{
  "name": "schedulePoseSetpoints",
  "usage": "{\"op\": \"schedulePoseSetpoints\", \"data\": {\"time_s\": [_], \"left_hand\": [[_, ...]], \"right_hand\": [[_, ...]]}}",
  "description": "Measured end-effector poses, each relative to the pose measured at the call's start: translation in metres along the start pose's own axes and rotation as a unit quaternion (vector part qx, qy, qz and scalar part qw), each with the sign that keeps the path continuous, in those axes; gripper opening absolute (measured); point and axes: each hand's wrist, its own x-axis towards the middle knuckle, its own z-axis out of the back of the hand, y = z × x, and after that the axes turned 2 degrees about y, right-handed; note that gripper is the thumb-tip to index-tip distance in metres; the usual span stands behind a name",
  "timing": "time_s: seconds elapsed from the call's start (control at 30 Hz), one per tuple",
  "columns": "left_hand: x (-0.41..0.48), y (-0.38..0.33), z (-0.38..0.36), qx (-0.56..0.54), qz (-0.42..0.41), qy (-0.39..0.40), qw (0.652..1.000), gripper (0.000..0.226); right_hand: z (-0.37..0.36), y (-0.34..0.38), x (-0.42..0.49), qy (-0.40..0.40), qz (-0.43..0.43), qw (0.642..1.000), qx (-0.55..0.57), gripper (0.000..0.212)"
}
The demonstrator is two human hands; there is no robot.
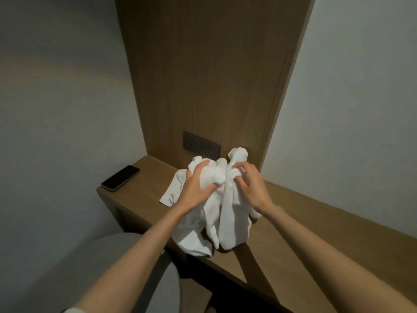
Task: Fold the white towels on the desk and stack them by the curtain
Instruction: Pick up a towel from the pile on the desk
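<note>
Both hands up over the wooden bench (pixel 293 222), each grabbing a bunch of white towel (pixel 225 222). Left hand (pixel 196 186) has fingers curled over the top left part of the bundle, thumb pressed into the cloth. Right hand (pixel 250 184) clenches a twisted bunch of the same white cloth, a knob of it sticking up above the fingers. Towel is crumpled and unfolded, lifted at the top, its lower folds hanging down to the bench near the front edge; one flat corner spreads out on the bench to the left. Can't tell if it's one towel or several. Dark phone (pixel 120 178) lies flat at the bench's left end, apart from the towel. Dark socket plate (pixel 200 144) on the wood back panel (pixel 203 75) just behind the towel. Grey rounded chair (pixel 135 267) at lower left, beside the bench.
</note>
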Motion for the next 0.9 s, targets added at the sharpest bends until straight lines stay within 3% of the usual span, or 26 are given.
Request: {"op": "schedulePoseSetpoints", "data": {"time_s": [0.13,0.3,0.6,0.8,0.9], "left_hand": [[-0.007,0.067,-0.024,0.057,0.105,0.112,0.986,0.084],[-0.008,0.111,-0.054,0.127,0.163,0.143,0.968,0.092],[0.002,0.124,-0.058,0.155,0.188,0.165,0.956,0.091],[-0.031,0.096,-0.040,0.199,0.141,0.085,0.966,0.079],[-0.053,0.073,-0.026,0.168,0.118,0.067,0.976,0.071]], "right_hand": [[-0.039,-0.039,-0.008,0.112,-0.050,0.992,-0.006,0.035],[-0.073,-0.066,-0.014,0.193,-0.100,0.976,-0.003,0.047],[-0.079,-0.076,-0.003,0.230,-0.112,0.967,-0.012,0.052],[-0.053,-0.062,-0.018,0.202,-0.055,0.976,-0.063,0.052],[-0.037,-0.047,-0.033,0.175,-0.030,0.982,-0.071,0.045]]}}
